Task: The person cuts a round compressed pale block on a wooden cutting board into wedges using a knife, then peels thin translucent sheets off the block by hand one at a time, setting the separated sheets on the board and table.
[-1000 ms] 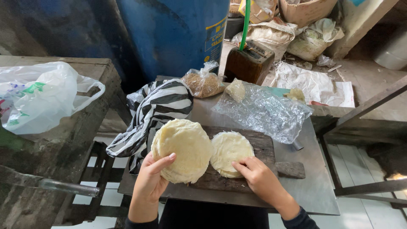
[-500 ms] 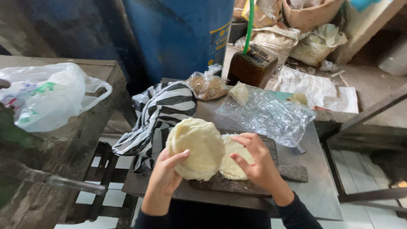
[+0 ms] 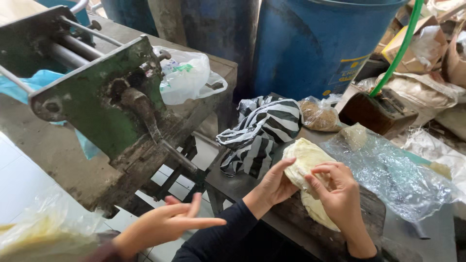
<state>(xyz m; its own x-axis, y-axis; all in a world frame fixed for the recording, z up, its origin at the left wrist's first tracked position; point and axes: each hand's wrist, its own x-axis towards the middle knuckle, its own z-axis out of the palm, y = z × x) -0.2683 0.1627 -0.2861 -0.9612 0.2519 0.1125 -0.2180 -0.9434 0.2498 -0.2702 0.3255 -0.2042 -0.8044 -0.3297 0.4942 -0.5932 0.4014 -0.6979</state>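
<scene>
Both my hands are lifting a stack of pale round dough sheets (image 3: 302, 157) off a dark wooden board (image 3: 291, 221). My left hand (image 3: 275, 183) cups the stack's near left edge, and my right hand (image 3: 338, 191) grips it from the right, fingers curled over the top. A second pale stack (image 3: 316, 212) lies on the board under my right hand. Another person's open hand (image 3: 167, 224) reaches in at the lower left, touching nothing.
A black-and-white striped bag (image 3: 264, 131) and a crumpled clear plastic sheet (image 3: 395, 172) flank the board. A green metal press (image 3: 97, 90) stands on the left bench beside a white plastic bag (image 3: 187, 77). Behind are a blue barrel (image 3: 315, 43), a green hose (image 3: 399, 48) and a dark box (image 3: 378, 112).
The view has swung left, bringing the green press and another person's hand into sight. My hands have closed on the larger dough stack and tilted it up off the board.
</scene>
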